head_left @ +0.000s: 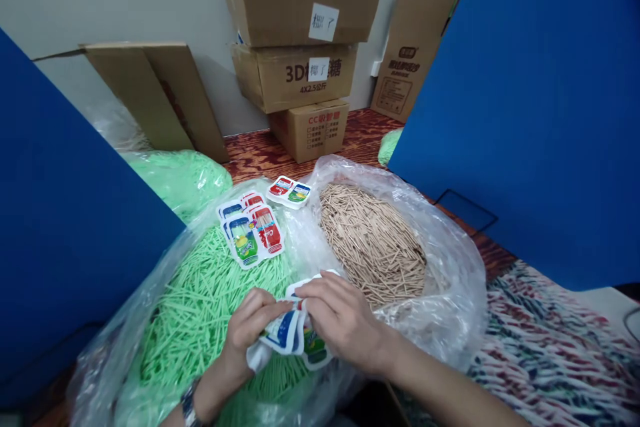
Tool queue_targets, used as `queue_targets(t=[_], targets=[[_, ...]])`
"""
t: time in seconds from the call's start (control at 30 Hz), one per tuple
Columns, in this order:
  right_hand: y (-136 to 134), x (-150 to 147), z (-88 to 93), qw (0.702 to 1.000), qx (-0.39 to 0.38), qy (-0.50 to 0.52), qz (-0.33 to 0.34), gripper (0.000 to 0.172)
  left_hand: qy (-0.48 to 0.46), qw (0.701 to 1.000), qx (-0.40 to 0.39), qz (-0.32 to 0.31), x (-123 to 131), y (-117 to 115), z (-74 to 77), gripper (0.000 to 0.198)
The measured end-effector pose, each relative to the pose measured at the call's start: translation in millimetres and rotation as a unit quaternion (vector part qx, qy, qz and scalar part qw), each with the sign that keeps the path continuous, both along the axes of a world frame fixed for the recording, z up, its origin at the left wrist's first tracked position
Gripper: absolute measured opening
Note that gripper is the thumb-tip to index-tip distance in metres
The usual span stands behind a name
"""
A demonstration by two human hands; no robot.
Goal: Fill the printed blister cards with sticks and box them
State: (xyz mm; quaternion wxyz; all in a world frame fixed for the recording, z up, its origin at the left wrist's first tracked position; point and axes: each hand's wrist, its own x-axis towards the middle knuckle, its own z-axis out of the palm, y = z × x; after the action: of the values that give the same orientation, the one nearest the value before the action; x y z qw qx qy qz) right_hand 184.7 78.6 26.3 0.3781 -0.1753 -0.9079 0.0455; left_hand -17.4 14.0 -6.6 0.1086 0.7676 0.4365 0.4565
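Observation:
Low in the middle of the head view, my left hand (247,323) is closed on a small bunch of printed soda-can packets (286,332) in blue, white, red and green. From the other side, my right hand (345,320) pinches the same packets, its fingers covering their upper part. Just beyond my hands, a fanned stack of similar packets (255,237) rests on light green sticks (200,293) in a plastic bag. Another double packet (289,192) lies on the plastic farther back. How each fingertip grips is partly hidden.
Brown thin sticks (373,240) fill a second clear bag (460,267) on the right. Blue panels (520,120) stand at both sides. Stacked cardboard boxes (300,80) are against the wall. A patterned rug (555,347) covers the floor at right.

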Motion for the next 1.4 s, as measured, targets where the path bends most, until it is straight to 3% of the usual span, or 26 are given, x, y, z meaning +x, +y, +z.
queue_targets(t=[0.2,0.37,0.47,0.6,0.73,0.83,0.9,1.0,1.1,1.17,1.2,1.33,1.4], targets=[[5.5,15.0,10.8,0.996,0.021,0.073,0.040,0.013,-0.043,0.996,-0.071,0.042,7.5,-7.8,-2.8,0.023],[9.6,37.8,28.0,0.986,-0.124,0.104,0.046,0.016,-0.092,0.992,-0.053,0.066,11.1,-14.2,-3.7,0.019],[15.7,56.6,26.9,0.958,-0.221,0.183,-0.019,0.015,-0.121,0.989,-0.038,0.079,9.1,-20.0,-6.1,0.016],[30.5,76.9,5.6,0.922,-0.255,0.253,-0.146,0.008,-0.167,0.982,-0.045,0.074,3.2,-28.8,-10.9,0.014],[49.0,92.6,-30.0,0.893,-0.286,0.232,-0.260,0.018,-0.234,0.970,-0.052,0.051,-3.3,-33.4,-11.2,0.016],[60.2,97.1,-49.1,0.910,-0.248,0.116,-0.312,0.032,-0.270,0.960,-0.050,0.045,-8.3,-35.3,-9.8,0.018],[60.8,90.6,-50.4,0.924,-0.204,0.042,-0.320,0.045,-0.282,0.957,-0.049,0.043,-11.4,-36.7,-9.6,0.018],[45.0,63.4,-34.5,0.949,-0.230,0.003,-0.217,0.049,-0.292,0.955,-0.041,0.032,-15.3,-38.6,-9.6,0.016],[16.7,22.5,-9.4,0.954,-0.295,-0.046,0.013,0.055,-0.294,0.955,-0.033,0.026,-18.3,-39.8,-8.3,0.016],[-0.5,-4.8,3.7,0.957,-0.265,-0.058,0.107,0.069,-0.293,0.955,-0.033,0.026,-20.4,-40.6,-6.7,0.016],[-7.1,-16.8,7.9,0.957,-0.253,-0.051,0.134,0.068,-0.291,0.956,-0.034,0.027,-21.7,-41.2,-5.9,0.016],[-19.7,-47.9,12.2,0.956,-0.221,0.013,0.195,0.025,-0.270,0.962,-0.030,0.038,-28.2,-45.6,-4.5,0.014],[-21.7,-54.3,10.3,0.955,-0.214,0.032,0.204,0.019,-0.260,0.964,-0.028,0.043,-32.4,-48.8,-5.6,0.013]])
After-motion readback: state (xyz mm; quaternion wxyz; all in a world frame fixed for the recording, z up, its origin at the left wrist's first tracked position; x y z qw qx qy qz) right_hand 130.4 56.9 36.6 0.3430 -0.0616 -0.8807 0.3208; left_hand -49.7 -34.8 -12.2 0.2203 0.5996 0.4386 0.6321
